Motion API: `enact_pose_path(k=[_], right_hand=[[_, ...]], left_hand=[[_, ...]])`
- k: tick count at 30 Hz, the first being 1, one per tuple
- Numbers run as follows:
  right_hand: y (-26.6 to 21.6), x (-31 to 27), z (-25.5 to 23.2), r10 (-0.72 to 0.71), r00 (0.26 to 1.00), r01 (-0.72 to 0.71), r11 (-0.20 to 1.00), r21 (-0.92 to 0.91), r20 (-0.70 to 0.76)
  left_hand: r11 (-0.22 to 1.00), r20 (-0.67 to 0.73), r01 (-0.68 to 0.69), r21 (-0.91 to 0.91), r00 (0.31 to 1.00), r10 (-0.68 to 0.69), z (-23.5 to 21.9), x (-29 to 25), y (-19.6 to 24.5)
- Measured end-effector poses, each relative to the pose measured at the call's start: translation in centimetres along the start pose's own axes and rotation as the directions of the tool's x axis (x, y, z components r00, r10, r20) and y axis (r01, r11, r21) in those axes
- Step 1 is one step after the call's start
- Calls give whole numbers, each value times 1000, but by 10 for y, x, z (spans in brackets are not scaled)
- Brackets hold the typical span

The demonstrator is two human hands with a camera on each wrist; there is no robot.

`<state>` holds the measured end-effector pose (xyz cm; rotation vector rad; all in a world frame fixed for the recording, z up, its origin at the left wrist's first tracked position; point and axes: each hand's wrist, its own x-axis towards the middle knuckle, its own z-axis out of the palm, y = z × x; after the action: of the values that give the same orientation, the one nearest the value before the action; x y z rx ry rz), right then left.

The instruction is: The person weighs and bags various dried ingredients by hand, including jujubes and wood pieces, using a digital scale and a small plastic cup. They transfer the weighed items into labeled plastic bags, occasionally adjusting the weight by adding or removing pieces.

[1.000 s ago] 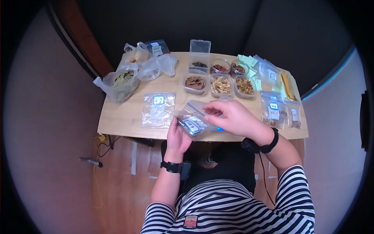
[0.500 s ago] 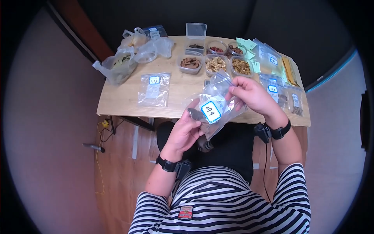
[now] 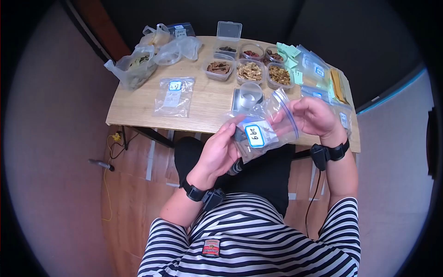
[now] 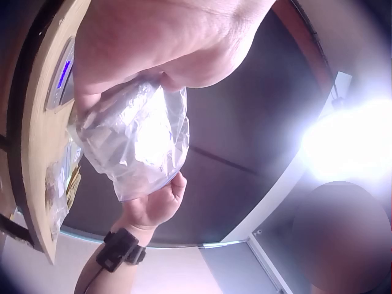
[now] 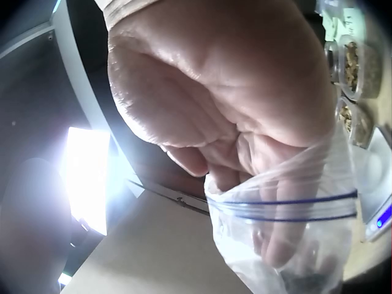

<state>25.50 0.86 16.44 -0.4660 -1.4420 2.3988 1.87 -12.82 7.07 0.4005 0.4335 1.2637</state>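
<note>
Bag (image 3: 266,133) gripped by left hand (image 3: 218,152) blurs extended fingers of right hand (image 3: 317,117) inside it.

Cup (image 3: 250,94) on scale (image 3: 236,102), behind held bag (image 3: 258,138)

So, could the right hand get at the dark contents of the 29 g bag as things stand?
Probably yes: the right hand has its fingers inside the open 29 g bag, and nothing visible blocks them from the dark contents.
</note>
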Motion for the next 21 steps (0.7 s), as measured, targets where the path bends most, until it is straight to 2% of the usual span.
enact_pose_path(k=[2, 3, 4, 5, 6, 7, 8, 10, 11, 12, 14, 15, 16, 18, 19, 21], right_hand=[[3, -1, -6, 63, 995, -59, 997, -47, 83], [5, -4, -5, 113, 993, -114, 986, -121, -21], [1, -2, -2, 117, 993, -118, 985, -125, -18], [-1, 0, 0, 246, 967, -253, 941, -225, -61], [-4, 2, 4, 364, 924, -382, 869, -315, -117], [-9, 6, 15, 391, 897, -441, 778, -447, -204], [-13, 10, 24, 395, 896, -443, 776, -448, -203], [-15, 18, 36, 461, 845, -501, 506, -702, -270], [-14, 22, 39, 485, 836, -484, 436, -759, -255], [-11, 23, 42, 486, 836, -485, 435, -759, -255], [-2, 21, 48, 322, 915, -329, 241, -913, -244], [3, 22, 47, 272, 941, -267, 235, -935, -200], [7, 22, 47, 274, 941, -265, 234, -935, -199], [13, 23, 50, 136, 985, -133, 255, -958, -101], [17, 24, 51, 138, 985, -133, 254, -958, -100], [26, 26, 53, -53, 996, -47, 325, -944, -68]], left_hand=[[999, 18, 29, -43, 999, -28, 2, 2, 0], [999, 18, 23, -46, 1000, -23, 4, 2, 0], [998, 24, 25, -64, 999, -23, 6, 2, 0], [996, 29, 27, -83, 999, -25, 7, 2, 0], [996, 28, 23, -86, 999, -21, 7, 1, 0], [996, 40, 24, -89, 999, -20, 7, 1, -1], [995, 52, 25, -91, 998, -21, 6, 1, -1], [999, 50, 27, -44, 998, -25, 3, 2, -3], [1000, 49, 30, 6, 998, -30, 2, 2, -4], [1000, 49, 30, 5, 998, -30, 3, 2, -5], [997, 57, 71, -19, 996, -70, 8, 0, -4], [997, 55, 69, -21, 996, -68, 7, 0, -4], [998, 52, 65, -11, 997, -64, 7, 1, -4], [998, 49, 60, -3, 997, -60, 8, 1, -3], [998, 52, 52, -22, 997, -51, 9, 1, -2], [998, 54, 44, -42, 998, -42, 9, 2, -3]])
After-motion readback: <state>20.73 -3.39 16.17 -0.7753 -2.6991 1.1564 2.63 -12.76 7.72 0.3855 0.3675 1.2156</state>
